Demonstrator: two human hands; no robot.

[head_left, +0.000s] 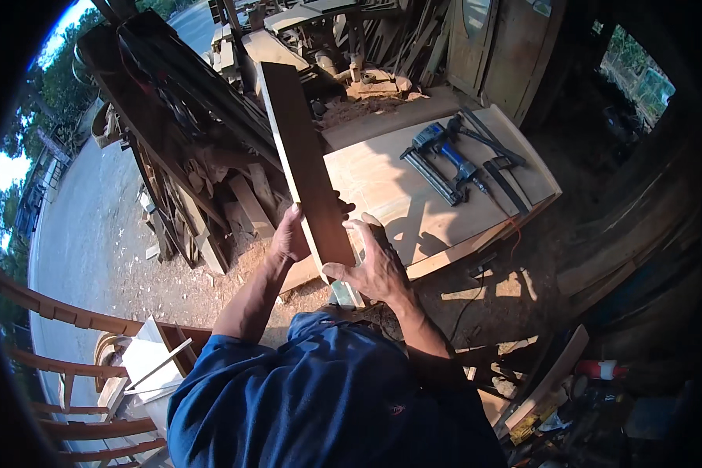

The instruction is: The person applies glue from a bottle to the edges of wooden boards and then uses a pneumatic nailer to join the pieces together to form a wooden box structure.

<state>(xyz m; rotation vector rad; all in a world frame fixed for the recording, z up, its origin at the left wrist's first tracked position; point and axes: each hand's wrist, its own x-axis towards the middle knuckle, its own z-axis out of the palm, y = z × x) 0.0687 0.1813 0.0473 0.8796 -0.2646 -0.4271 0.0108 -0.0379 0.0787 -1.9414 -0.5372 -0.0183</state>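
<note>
A long wooden board is held up in front of me, tilted, its far end leaning to the left. My left hand grips it from the left edge, and its fingertips show past the right edge. Beside the board's near right edge is my right hand, fingers apart; its thumb lies at the board's near end. Behind the board, a wide pale wooden panel lies flat. On the panel rest a blue and black nail gun and a dark metal clamp.
Scrap boards are piled at the left. Shavings cover the ground, and a sawdust heap lies beyond the panel. Curved wooden slats stand at the lower left. An orange cord hangs by the panel's right edge.
</note>
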